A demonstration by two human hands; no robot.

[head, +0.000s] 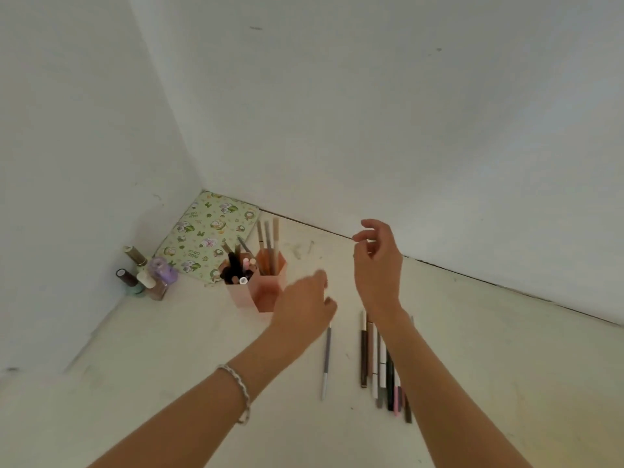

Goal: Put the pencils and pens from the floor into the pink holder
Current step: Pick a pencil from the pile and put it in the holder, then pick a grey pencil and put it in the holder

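Pink holder (266, 285), 2 hexagonal cells, stands far left near the wall corner and already carries pens. A row of pens (381, 363) lies on the floor (169, 349) near right; 1 grey pen (327, 361) lies apart, left of it. Left hand (304, 305) hovers beside the holder, blurred; its finger state cannot be told. Right hand (376, 265) is raised, fingers loosely curled, pinching nothing visible. Risk: the left hand is close enough to knock the light holder over. Bottles (145, 276) stand further left.
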